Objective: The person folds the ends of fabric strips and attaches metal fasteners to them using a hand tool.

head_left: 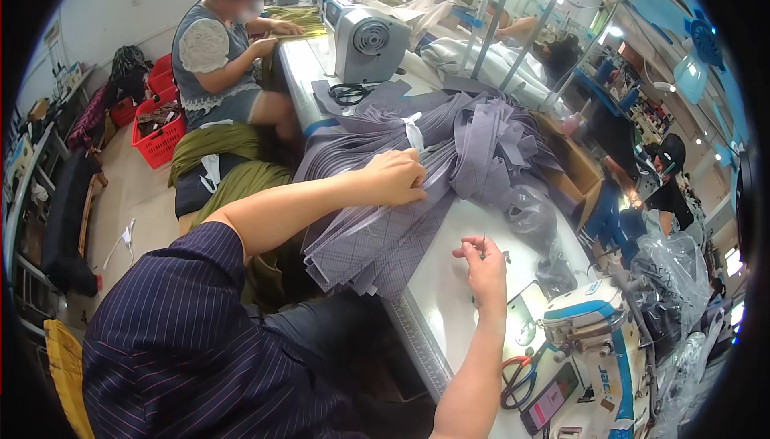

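Observation:
A large bundle of grey checked fabric pieces (373,234) lies fanned over the table's near edge, with a white tie strip (414,131) round its upper part. My left hand (395,178) is over the bundle just below the strip, its fingers curled closed; what they pinch is hidden. Folded lengths of the same grey cloth (488,138) rest on top to the right. Above the white tabletop (437,278), my right hand (484,270) is closed on a thin dark pointed tool (484,248), too small to name surely. It is apart from the fabric.
At right stand a sewing machine (589,310), scissors (520,379), a phone (552,399) and clear plastic bags (533,214). Another machine (365,42) is at the far end, beside a seated co-worker (224,46). Olive fabric (241,190) hangs at left, near a red basket (159,138).

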The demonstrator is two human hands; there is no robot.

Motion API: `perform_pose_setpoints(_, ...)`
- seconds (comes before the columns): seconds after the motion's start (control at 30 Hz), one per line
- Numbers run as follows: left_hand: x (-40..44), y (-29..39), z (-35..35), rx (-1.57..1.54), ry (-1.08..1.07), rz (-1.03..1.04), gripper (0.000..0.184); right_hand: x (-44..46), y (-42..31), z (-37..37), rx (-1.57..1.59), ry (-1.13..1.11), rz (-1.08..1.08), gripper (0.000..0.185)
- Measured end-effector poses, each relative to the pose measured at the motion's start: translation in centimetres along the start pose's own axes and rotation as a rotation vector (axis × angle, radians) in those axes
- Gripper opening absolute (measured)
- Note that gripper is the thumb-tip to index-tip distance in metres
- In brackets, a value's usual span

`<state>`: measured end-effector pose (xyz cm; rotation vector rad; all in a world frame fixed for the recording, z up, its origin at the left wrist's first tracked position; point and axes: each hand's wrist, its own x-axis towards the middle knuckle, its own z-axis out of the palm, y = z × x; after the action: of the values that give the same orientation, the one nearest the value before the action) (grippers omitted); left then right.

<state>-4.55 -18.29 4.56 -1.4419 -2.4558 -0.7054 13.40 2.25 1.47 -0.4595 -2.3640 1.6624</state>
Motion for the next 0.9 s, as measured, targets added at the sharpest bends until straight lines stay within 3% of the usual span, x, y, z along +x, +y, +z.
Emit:
perform_pose_setpoints(0.17,-0.1,1.1,-0.5,-0.02,-0.186,-0.213,0.034,0.0,-0.1,-0.1,-0.011,-0.007,-0.007,0.022)
perform_pose_setpoints(0.23,0.1,1.4,-0.5,-0.012,-0.183,-0.208,0.044,0.0,0.0,-0.1,-0.018,-0.007,0.001,0.022)
perform_pose_setpoints(0.53,0.6,1.0,0.6,0.04,-0.002,-0.048,0.023,0.2,0.4,-0.2,0.004,-0.006,-0.015,0.023)
perform_pose_setpoints(0.63,0.6,1.4,0.6,0.029,-0.029,0.015,0.027,0.2,0.6,-0.1,0.003,-0.009,-0.019,0.023)
perform_pose_setpoints(0.7,0.7,2.1,0.8,0.075,-0.3,-0.04,0.032,0.1,0.4,-0.2,0.002,-0.011,-0.02,0.023)
perform_pose_setpoints(0.77,0.6,2.0,1.3,0.033,-0.242,0.002,0.037,0.1,0.3,-0.2,0.005,-0.008,-0.011,0.023)
perform_pose_setpoints(0.83,1.0,2.1,1.1,-0.257,-0.318,-0.022,0.036,0.1,0.2,-0.2,0.006,-0.008,-0.002,0.023)
perform_pose_setpoints(0.87,1.1,2.3,1.2,-0.257,-0.318,-0.022,0.036,0.1,0.2,-0.1,0.009,-0.017,-0.016,0.024)
perform_pose_setpoints(0.9,1.3,2.8,1.1,-0.605,-0.394,-0.255,0.034,0.0,-0.1,-0.1,0.012,-0.026,-0.03,0.025)
